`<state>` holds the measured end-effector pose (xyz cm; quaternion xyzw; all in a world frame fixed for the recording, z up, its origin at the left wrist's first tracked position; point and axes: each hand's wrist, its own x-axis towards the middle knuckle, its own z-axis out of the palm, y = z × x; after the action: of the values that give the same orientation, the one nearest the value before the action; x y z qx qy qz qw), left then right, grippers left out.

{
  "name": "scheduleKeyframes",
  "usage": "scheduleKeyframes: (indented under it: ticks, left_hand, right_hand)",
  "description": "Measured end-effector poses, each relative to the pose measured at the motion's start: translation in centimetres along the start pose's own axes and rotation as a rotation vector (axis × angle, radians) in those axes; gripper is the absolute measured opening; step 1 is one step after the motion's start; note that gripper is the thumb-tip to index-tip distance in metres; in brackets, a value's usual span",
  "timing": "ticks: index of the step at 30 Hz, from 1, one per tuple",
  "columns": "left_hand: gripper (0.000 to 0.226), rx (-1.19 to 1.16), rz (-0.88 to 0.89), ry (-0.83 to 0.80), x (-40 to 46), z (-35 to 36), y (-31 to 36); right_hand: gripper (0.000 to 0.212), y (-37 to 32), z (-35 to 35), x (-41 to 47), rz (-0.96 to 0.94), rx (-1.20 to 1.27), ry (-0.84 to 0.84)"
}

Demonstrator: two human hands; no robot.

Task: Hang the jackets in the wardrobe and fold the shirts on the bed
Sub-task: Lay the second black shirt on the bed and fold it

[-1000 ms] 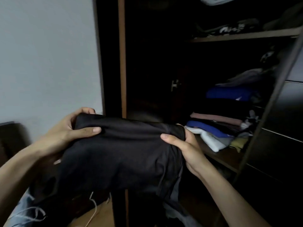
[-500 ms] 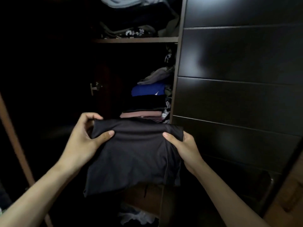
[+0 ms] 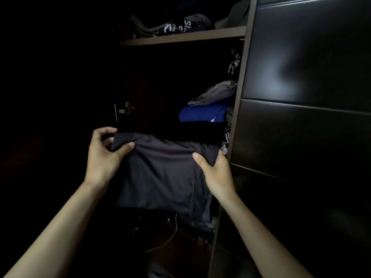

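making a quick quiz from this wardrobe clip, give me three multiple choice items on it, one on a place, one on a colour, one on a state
1. Where does the garment with white lettering lie?
A. on the upper shelf
B. on the floor
C. in the person's hands

2. What colour is the folded item just under the grey clothing on the stack?
A. red
B. blue
C. yellow

3. How is the dark folded shirt held?
A. by the left hand only
B. by neither hand
C. gripped by both hands at its top corners

Answers:
1. A, it rests on the upper shelf.
2. B, it shows bright blue above a black layer.
3. C, the left hand and right hand each grip a top corner.
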<state>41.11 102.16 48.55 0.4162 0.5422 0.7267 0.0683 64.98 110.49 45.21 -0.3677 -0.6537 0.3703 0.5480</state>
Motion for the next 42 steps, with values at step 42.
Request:
scheduleKeyframes:
  ticks: [42]
  left_hand:
    - [0.031, 0.862, -0.14, -0.272, -2.2, -2.0, -7.2]
  right_hand:
    - [0.042, 4.2, 15.1, 2.1, -0.275, -0.738, -0.797]
